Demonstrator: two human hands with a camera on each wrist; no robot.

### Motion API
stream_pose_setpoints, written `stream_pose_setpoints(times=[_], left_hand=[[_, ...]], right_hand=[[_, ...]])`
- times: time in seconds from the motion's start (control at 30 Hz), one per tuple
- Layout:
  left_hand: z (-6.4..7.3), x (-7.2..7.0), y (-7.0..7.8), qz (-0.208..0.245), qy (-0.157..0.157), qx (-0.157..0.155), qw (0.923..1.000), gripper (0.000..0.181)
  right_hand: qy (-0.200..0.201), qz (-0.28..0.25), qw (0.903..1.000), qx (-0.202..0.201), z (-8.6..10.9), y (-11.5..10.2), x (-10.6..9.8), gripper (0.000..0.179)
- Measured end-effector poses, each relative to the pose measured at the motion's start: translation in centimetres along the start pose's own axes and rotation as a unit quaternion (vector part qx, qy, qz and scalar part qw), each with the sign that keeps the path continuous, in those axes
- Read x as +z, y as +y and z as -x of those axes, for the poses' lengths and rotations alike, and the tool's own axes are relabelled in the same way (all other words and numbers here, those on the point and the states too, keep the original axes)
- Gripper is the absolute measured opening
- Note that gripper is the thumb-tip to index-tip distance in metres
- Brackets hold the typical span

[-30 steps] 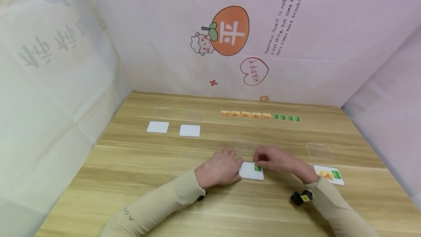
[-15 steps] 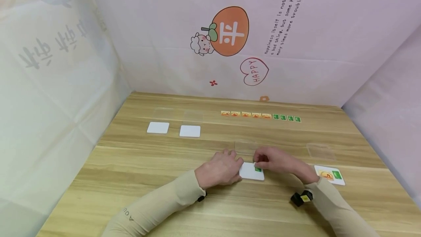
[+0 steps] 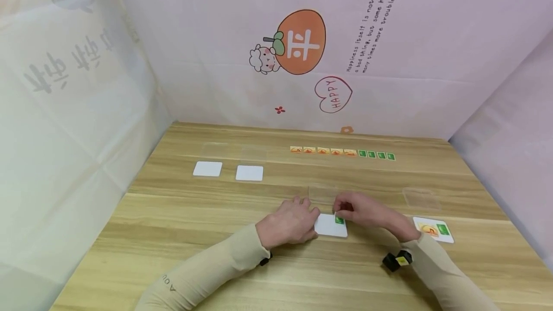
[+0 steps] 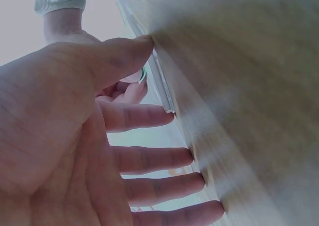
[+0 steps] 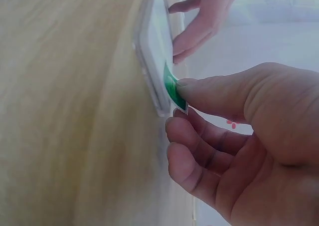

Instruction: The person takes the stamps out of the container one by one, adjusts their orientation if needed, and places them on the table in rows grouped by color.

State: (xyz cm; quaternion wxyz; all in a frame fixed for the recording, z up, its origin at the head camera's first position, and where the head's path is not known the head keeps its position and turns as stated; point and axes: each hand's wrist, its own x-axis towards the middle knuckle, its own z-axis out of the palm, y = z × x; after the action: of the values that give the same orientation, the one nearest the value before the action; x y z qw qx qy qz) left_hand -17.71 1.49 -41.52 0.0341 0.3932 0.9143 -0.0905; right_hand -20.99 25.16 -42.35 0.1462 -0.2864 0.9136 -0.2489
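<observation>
A white card (image 3: 327,225) lies on the wooden table between both hands. My left hand (image 3: 288,222) holds its left end, thumb and index finger at the card's edges. The other fingers of that hand reach down to the tabletop, fairly straight. At the card's far right corner my right hand (image 3: 360,209) pinches a small green sticker (image 5: 174,89) between thumb and index finger. The sticker bends up from the card on the pinched side; how far it touches the card is hard to tell. The right hand's remaining fingers curl loosely.
To the right lies a white card (image 3: 433,230) bearing an orange and a green sticker. Two plain white cards (image 3: 207,169) lie at left. Orange stickers (image 3: 323,150) and green stickers (image 3: 377,155) form a row at the back. Clear plastic pieces (image 3: 421,198) lie beyond the cards.
The hands stay in nearly the same place. My right fingertips shift slightly on the green sticker, which shows a little less at first and then more again.
</observation>
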Motion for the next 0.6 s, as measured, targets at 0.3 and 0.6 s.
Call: stream_pose_setpoints(times=[0.3, 0.6], left_hand=[[0.1, 0.0, 0.0, -0.003, 0.007, -0.002, 1.0, 0.045], [-0.1, 0.1, 0.1, -0.003, -0.002, -0.005, 1.0, 0.046]], right_hand=[[0.006, -0.015, 0.9997, -0.021, 0.2, -0.5, -0.8, 0.01], [0.013, 0.003, 0.9998, -0.015, 0.3, -0.1, -1.4, 0.01]])
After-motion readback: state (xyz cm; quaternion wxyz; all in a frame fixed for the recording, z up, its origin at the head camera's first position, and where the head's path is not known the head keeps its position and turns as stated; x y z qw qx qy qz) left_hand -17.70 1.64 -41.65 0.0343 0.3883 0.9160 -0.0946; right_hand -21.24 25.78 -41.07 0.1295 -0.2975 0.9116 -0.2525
